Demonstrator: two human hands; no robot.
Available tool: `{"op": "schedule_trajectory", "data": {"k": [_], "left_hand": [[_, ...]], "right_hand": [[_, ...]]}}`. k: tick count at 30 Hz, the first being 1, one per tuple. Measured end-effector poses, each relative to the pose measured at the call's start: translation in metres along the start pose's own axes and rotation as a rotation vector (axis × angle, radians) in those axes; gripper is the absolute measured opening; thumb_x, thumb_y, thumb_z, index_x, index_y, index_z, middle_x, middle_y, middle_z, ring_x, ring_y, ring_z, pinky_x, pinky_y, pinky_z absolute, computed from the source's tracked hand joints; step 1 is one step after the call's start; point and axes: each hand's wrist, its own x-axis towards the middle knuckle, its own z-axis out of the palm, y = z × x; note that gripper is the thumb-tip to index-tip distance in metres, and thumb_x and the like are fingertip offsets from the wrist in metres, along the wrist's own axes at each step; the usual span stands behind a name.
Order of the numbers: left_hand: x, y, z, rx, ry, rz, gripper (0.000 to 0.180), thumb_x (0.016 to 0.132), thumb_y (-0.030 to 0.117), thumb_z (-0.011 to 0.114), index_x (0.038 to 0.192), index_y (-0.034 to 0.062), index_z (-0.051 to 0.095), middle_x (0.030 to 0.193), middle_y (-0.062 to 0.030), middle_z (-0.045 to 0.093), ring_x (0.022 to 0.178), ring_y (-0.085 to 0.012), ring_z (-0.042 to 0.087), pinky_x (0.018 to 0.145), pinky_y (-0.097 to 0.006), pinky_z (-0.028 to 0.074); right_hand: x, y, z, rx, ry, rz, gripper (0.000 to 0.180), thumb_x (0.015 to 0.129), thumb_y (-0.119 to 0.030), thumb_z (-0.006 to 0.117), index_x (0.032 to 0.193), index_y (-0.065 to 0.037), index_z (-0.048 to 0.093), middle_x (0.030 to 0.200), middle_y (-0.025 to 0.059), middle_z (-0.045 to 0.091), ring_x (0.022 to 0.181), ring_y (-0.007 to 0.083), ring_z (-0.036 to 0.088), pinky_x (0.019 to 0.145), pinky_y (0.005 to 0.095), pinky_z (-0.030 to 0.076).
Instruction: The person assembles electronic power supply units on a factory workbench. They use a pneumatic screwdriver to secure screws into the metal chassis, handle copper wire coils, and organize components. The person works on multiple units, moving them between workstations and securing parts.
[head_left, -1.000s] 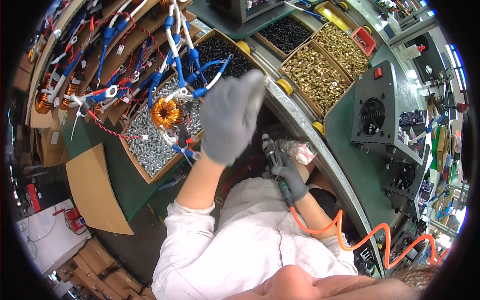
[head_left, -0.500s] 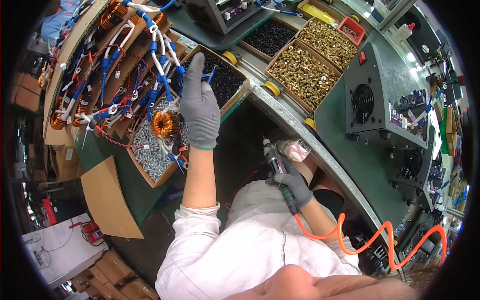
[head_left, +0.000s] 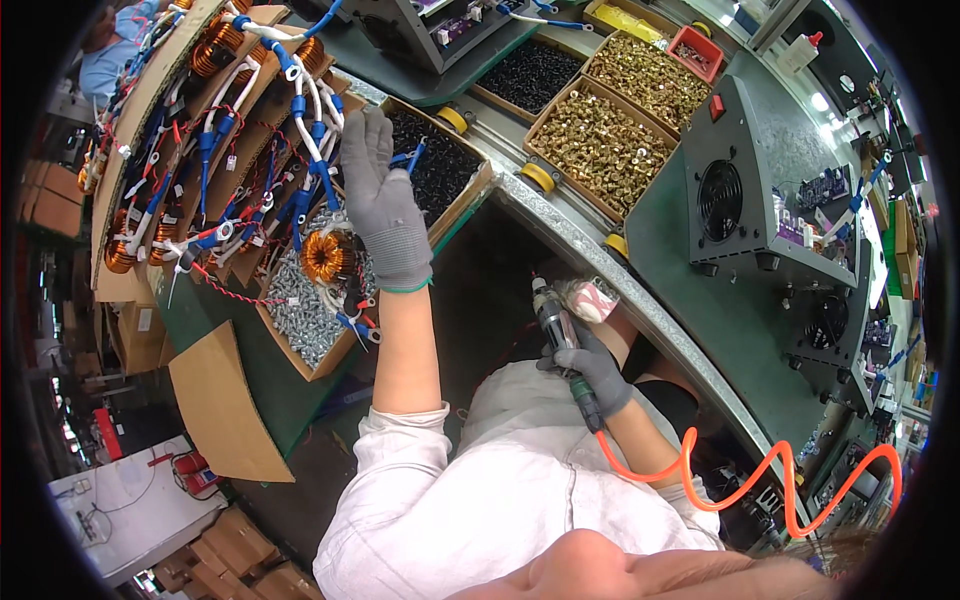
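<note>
My left hand (head_left: 385, 205), in a grey glove, stretches out flat with fingers apart over the edge of a box of black screws (head_left: 445, 175). A blue-tipped wire (head_left: 410, 157) lies beside its thumb. Just left of the wrist a copper ring coil (head_left: 326, 256) with white and blue leads rests on a box of silver screws (head_left: 298, 322). My right hand (head_left: 592, 368), also gloved, is closed around a pneumatic screwdriver (head_left: 552, 315) held low by my lap. An orange coiled air hose (head_left: 760, 480) trails from the tool to the right.
A cardboard rack of several copper coils (head_left: 215, 120) with blue, white and red leads stands at the left. Boxes of brass nuts (head_left: 600, 140) lie across the bench, beside a grey fan unit (head_left: 745, 190). The bench's metal edge (head_left: 640, 300) curves past my right hand.
My left hand has moved off the copper ring coil and reached up toward the black screw box, fingers straightening. My right hand has kept the screwdriver in place.
</note>
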Motion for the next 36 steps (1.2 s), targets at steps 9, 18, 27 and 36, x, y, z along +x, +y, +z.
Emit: {"op": "schedule_trajectory", "data": {"k": [9, 18, 27, 36], "left_hand": [[0.004, 0.018, 0.007, -0.154, 0.108, -0.041, 0.054, 0.098, 0.01, 0.041, 0.147, -0.0081, 0.028, 0.144, -0.0253, 0.041, 0.136, -0.03, 0.042, 0.117, -0.041, 0.03], [-0.001, 0.001, -0.004, 0.081, 0.019, 0.131, 0.074, 0.073, -0.014, 0.04, 0.146, -0.0029, 0.033, 0.147, -0.0181, 0.041, 0.139, -0.0276, 0.038, 0.118, -0.041, 0.027], [-0.002, 0.01, 0.005, 0.028, 0.212, 0.096, 0.038, 0.1, 0.018, 0.052, 0.133, -0.0019, 0.051, 0.105, -0.0109, 0.061, 0.095, -0.0163, 0.057, 0.088, -0.03, 0.044], [-0.015, 0.006, -0.009, 0.24, 0.003, 0.026, 0.08, 0.099, 0.065, 0.022, 0.105, -0.0005, 0.066, 0.069, 0.003, 0.042, 0.063, -0.0062, 0.037, 0.06, -0.022, 0.027]], "right_hand": [[0.003, -0.002, 0.003, 0.003, 0.004, 0.002, 0.068, 0.077, -0.017, 0.063, 0.137, 0.004, 0.039, 0.105, 0.0115, 0.057, 0.093, 0.0223, 0.065, 0.088, 0.0318, 0.05], [0.006, 0.005, -0.002, -0.022, 0.012, 0.001, 0.075, 0.077, -0.018, 0.064, 0.143, 0.001, 0.035, 0.106, 0.0119, 0.058, 0.093, 0.0221, 0.066, 0.086, 0.0314, 0.05], [0.003, 0.006, -0.005, -0.042, -0.005, -0.014, 0.081, 0.077, -0.022, 0.064, 0.147, 0.0, 0.03, 0.109, 0.0128, 0.057, 0.092, 0.0224, 0.066, 0.085, 0.0316, 0.051], [-0.001, 0.003, -0.002, -0.034, 0.011, -0.008, 0.079, 0.077, -0.021, 0.063, 0.147, -0.002, 0.031, 0.109, 0.012, 0.056, 0.094, 0.0221, 0.065, 0.086, 0.0326, 0.05]]}}
